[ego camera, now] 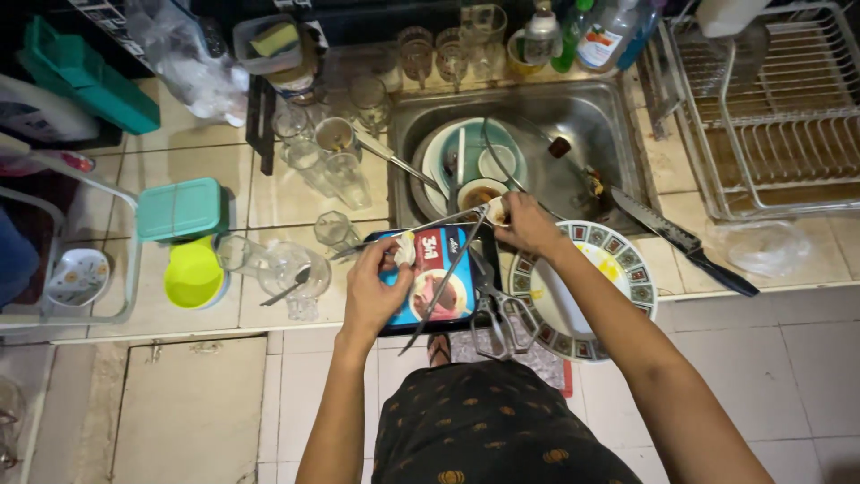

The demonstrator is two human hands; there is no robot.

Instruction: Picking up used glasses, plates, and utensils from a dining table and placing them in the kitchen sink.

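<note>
- At the counter's front edge, the left hand (374,291) is gripping a blue printed sachet packet (432,285) lying on a black tray (484,273).
- At two o'clock from it, the right hand (527,224) is pinching a bundle of long metal skewers (448,269) slanting across the packet.
- At three o'clock, a patterned round plate (627,269) is overhanging the counter.
- At twelve o'clock, a steel sink (591,125) is holding bowls.
</note>
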